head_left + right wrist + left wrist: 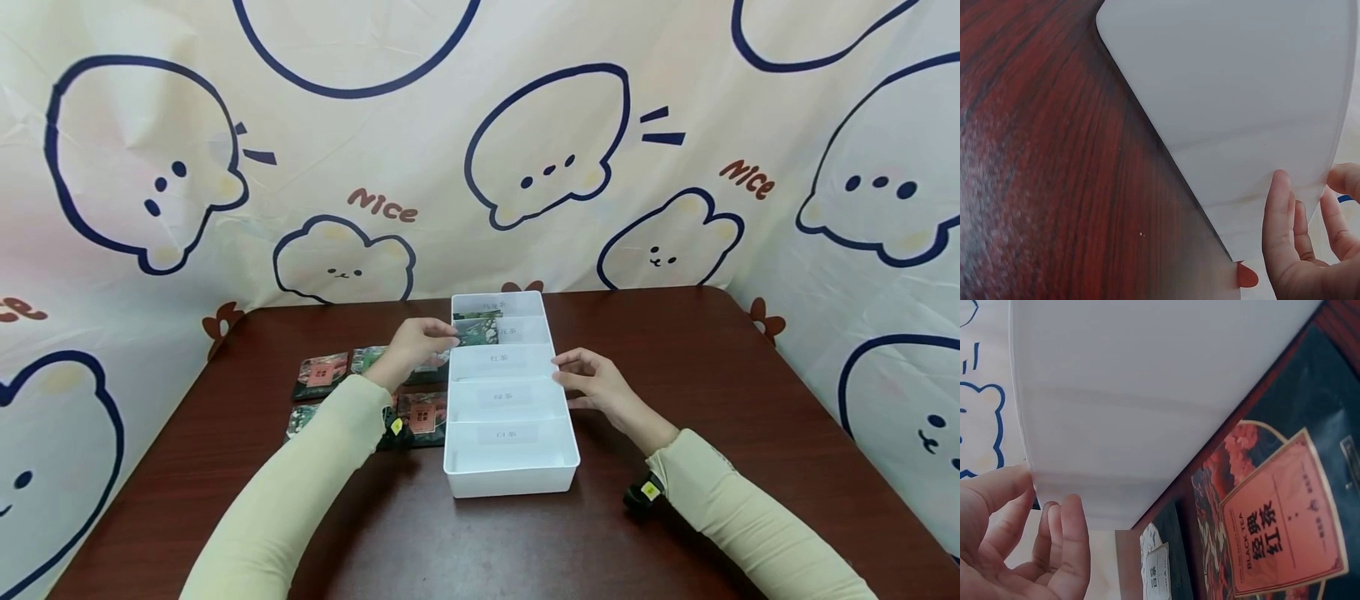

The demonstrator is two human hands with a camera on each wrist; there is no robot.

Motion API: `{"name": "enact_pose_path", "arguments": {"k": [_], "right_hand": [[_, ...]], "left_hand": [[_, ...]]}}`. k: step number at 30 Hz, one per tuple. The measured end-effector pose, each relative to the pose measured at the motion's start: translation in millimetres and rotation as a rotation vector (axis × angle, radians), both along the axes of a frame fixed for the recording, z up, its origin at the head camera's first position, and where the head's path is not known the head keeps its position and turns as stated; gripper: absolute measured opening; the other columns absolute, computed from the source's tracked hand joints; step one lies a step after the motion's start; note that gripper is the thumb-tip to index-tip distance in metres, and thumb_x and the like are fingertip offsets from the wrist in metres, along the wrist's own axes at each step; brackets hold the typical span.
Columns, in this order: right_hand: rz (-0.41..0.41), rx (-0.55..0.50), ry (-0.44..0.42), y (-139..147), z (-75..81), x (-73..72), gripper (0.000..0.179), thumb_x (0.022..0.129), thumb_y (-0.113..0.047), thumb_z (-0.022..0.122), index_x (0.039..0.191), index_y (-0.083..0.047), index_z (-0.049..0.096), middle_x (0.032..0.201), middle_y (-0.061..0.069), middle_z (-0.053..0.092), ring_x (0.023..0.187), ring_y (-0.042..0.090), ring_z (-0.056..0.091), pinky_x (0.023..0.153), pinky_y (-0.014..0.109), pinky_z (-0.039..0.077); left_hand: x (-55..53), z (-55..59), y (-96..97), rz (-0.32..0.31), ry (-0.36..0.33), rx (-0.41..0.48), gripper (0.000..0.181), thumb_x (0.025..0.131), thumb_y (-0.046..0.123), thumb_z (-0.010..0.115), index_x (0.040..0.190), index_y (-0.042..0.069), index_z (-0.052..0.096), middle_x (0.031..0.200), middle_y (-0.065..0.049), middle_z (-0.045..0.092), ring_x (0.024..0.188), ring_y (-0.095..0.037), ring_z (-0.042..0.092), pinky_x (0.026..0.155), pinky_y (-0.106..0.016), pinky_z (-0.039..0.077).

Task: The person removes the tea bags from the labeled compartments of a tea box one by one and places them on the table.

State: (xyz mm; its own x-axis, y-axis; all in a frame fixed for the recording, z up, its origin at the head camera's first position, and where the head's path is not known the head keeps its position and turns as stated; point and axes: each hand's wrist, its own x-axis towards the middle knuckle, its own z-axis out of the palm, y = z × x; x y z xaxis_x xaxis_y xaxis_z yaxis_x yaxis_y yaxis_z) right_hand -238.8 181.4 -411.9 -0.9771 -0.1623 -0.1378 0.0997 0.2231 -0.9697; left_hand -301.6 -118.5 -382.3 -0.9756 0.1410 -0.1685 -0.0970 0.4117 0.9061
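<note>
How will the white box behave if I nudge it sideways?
The white box would probably slide rather than tip, since it sits low and long on the table. Its thin rim suggests light plastic that may flex, and its smooth walls could feel slippery.

Left sleeve (300, 492) partly hides lower packets (301, 419); white box (1116, 431) cropped, wrist views.

Room over front compartment (512, 455), divider (480, 422) behind, packets (321, 375) left
</note>
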Motion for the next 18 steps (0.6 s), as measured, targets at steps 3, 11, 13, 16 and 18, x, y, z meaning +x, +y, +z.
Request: {"name": "enact_pose_path", "arguments": {"k": [3, 11, 13, 16, 18], "right_hand": [[0.0, 0.0, 0.002, -0.1, -0.1, 0.1, 0.037, 0.091, -0.018, 0.068, 0.122, -0.003, 0.057, 0.11, 0.012, 0.058, 0.09, 0.016, 0.063, 0.075, 0.04, 0.06], [0.005, -0.012, 0.007, -0.1, -2.1, -0.1, 0.036, 0.091, -0.016, 0.068, 0.122, -0.003, 0.057, 0.108, 0.011, 0.058, 0.09, 0.016, 0.063, 0.075, 0.04, 0.06], [0.005, -0.012, 0.006, -0.1, -2.1, -0.1, 0.036, 0.091, -0.016, 0.068, 0.122, -0.002, 0.057, 0.108, 0.011, 0.058, 0.09, 0.016, 0.063, 0.075, 0.04, 0.06], [0.001, -0.007, 0.004, -0.3, -1.7, -0.3, 0.035, 0.091, -0.016, 0.068, 0.122, -0.003, 0.057, 0.108, 0.011, 0.058, 0.09, 0.016, 0.063, 0.075, 0.04, 0.06], [-0.001, -0.002, 0.002, -0.4, -1.3, -0.5, 0.035, 0.091, -0.016, 0.068, 0.122, -0.003, 0.057, 0.108, 0.011, 0.058, 0.09, 0.016, 0.063, 0.075, 0.04, 0.06]], "left_hand": [[0.4, 0.3, 0.0, 0.012, 0.007, -0.009, 0.022, 0.091, 0.017, 0.069, 0.11, 0.006, 0.068, 0.116, -0.014, 0.064, 0.104, -0.028, 0.063, 0.088, -0.042, 0.056], [0.9, 0.9, 1.3, 0.058, 0.085, -0.046, 0.017, 0.091, 0.022, 0.069, 0.103, 0.01, 0.071, 0.113, -0.01, 0.066, 0.098, -0.026, 0.066, 0.087, -0.042, 0.057], [1.2, 3.2, 0.8, 0.063, 0.116, -0.031, 0.018, 0.092, 0.024, 0.068, 0.104, 0.012, 0.07, 0.115, -0.008, 0.066, 0.099, -0.026, 0.067, 0.09, -0.043, 0.055], [2.5, 9.5, -0.8, 0.069, 0.176, 0.029, 0.02, 0.093, 0.026, 0.066, 0.106, 0.012, 0.069, 0.119, -0.006, 0.065, 0.101, -0.026, 0.068, 0.092, -0.042, 0.054], [3.4, 14.8, -1.6, 0.07, 0.232, 0.087, 0.022, 0.094, 0.026, 0.064, 0.109, 0.01, 0.067, 0.121, -0.008, 0.064, 0.103, -0.026, 0.067, 0.093, -0.039, 0.054]]}}
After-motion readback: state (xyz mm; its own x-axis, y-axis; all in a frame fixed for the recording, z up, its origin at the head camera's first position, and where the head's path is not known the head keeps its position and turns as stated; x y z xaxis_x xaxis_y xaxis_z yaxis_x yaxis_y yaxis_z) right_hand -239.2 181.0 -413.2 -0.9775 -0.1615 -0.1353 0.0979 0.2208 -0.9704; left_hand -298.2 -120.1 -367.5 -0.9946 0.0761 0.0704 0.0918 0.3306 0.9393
